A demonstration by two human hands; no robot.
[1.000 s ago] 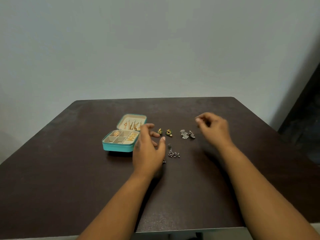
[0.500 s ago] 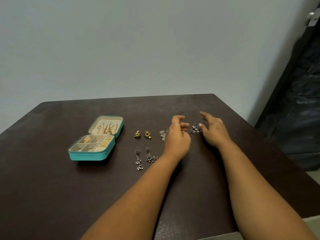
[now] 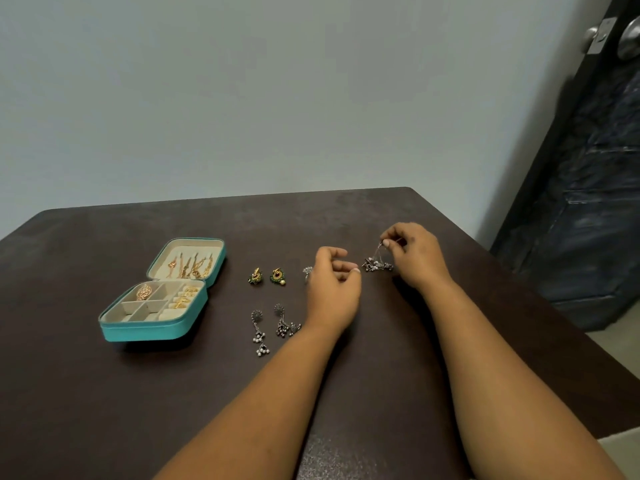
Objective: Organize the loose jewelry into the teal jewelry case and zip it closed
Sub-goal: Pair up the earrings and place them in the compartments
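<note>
Right hand (image 3: pixel 414 258) grip: thumb and fingertips pinch the top of a dark silver dangly chain earring (image 3: pixel 378 263), lower cluster trailing on or just above the dark brown bench (image 3: pixel 381 216), can't tell which. Left hand (image 3: pixel 334 289) grip holds nothing, fingers loosely curled, hovering just beside the earring, partly covering a small silver earring (image 3: pixel 307 271) at its knuckles.

Risks, judged from here: pinch is on a thin chain only, so the earring could slip out or swing in transit. Dangling strands could snag on the left fingers or tangle into a knot. Left hand might sweep the half-hidden silver piece aside without noticing.

Further left: two gold-and-green stud earrings (image 3: pixel 266 276), then two dark silver drop earrings with bead clusters (image 3: pixel 273 327) nearer the person. A carry toward the case passes over both pairs; a low swing could drag them.

Open teal zip jewelry case (image 3: pixel 152 330) sits well apart on the left, lid up, gold pieces in lid and some compartments. Some compartments look free; long chains hanging over the rim would jam the zip.
</note>
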